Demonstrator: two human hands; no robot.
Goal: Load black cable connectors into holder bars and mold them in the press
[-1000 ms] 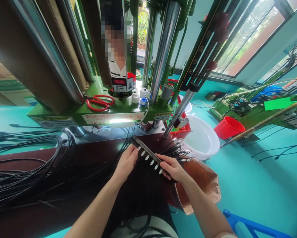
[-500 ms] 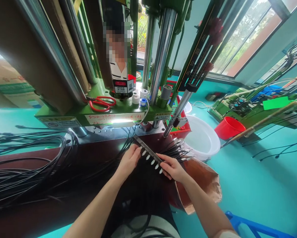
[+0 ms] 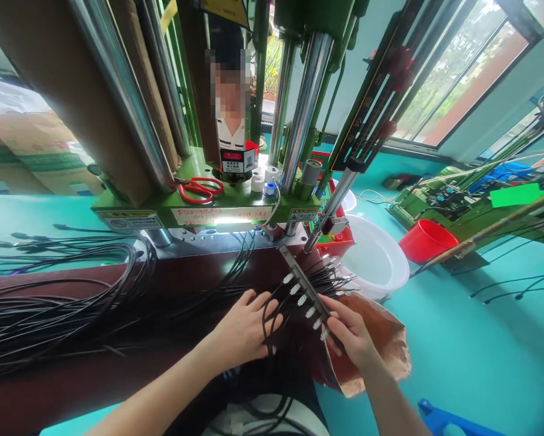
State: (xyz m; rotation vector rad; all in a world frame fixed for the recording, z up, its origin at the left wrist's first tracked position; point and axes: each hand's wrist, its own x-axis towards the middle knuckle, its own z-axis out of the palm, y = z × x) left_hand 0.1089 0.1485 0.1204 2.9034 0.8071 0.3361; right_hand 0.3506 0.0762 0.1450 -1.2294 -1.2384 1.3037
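My right hand [image 3: 351, 330] grips the lower end of a dark metal bar [image 3: 305, 284], thumb and fingers closed round it. Several silvery-white connector plugs [image 3: 302, 299] stick out along the bar's left side. The bar tilts, its far end pointing toward the press. Beside it, my left hand [image 3: 249, 327] is off the bar, its fingers curled and partly apart around black cables [image 3: 268, 324] that pass between them. Other cables with metal ends [image 3: 330, 272] lie behind the bar.
A green press [image 3: 208, 215] stands ahead, with red-handled scissors [image 3: 200, 190] and tape rolls [image 3: 270, 189] on its ledge. Bundled black cables [image 3: 63, 303] cover the left table. To the right are a brown paper bag [image 3: 389, 339], a white tub [image 3: 371, 260] and a red bucket [image 3: 428, 240].
My left hand has let go of the bar and moved down to the black cables. My right hand has carried the bar a little rightward and turned it steeper. The view has shifted slightly.
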